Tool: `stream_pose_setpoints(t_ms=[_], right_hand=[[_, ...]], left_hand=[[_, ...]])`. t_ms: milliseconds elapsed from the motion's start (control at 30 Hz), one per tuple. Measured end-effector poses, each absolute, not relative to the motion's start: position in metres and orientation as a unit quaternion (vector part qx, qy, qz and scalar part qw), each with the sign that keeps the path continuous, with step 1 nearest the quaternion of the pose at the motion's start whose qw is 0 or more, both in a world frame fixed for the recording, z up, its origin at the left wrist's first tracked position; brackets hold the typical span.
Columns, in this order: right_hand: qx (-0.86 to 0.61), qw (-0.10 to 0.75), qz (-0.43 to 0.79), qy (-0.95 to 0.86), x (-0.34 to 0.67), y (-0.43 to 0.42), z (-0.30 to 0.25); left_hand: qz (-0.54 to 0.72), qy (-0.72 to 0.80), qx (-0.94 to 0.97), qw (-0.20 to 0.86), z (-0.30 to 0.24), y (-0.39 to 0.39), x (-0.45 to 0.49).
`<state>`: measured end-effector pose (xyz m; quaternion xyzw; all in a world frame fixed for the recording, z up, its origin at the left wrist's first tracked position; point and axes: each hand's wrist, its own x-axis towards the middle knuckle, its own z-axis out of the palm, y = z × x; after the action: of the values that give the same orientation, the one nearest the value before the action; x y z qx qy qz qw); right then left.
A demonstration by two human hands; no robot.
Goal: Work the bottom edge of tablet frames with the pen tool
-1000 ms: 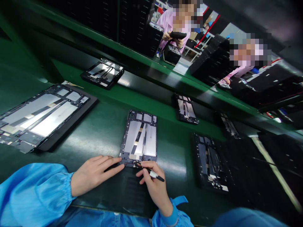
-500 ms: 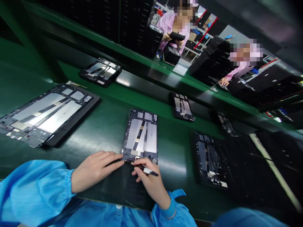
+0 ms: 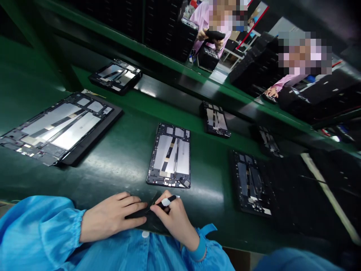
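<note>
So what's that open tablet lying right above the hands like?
The open tablet lies flat on the green belt. Its dark frame holds two silvery plates with a black and tan ribbon strip between them, small parts at both ends. Nothing touches it; the left hand and right hand lie just short of it.

A: Pen [image 3: 167,202]?
B: Black with a white band, tilted, tip pointing left, pinched in right hand [image 3: 173,220].
A: Strip [image 3: 137,215]?
B: Dark, flat, under left hand [image 3: 111,218]; detail unclear.
A: Frame [image 3: 170,156]?
B: Open tablet back, silver inside, lying flat just beyond both.
</note>
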<state>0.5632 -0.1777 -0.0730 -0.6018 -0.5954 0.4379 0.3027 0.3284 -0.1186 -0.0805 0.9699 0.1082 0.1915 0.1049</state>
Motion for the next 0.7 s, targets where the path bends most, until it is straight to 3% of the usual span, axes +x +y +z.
stream_pose_setpoints(t_ms=[100, 367, 567, 700], right_hand=[[-0.598, 0.319, 0.442, -0.587, 0.56, -0.182, -0.079], [-0.549, 0.462, 0.561, -0.412, 0.592, -0.145, -0.061], [-0.541, 0.352, 0.625, -0.44, 0.598, -0.084, -0.045], [-0.544, 0.323, 0.634, -0.445, 0.594, -0.072, -0.055]], left_hand=[[0.187, 0.109, 0.97, 0.109, -0.081, -0.119, 0.328], [0.202, 0.13, 0.958, 0.16, -0.076, -0.114, 0.332], [0.265, 0.194, 0.941, 0.08, -0.074, -0.079, 0.346], [0.267, 0.206, 0.94, 0.045, -0.079, -0.07, 0.349]])
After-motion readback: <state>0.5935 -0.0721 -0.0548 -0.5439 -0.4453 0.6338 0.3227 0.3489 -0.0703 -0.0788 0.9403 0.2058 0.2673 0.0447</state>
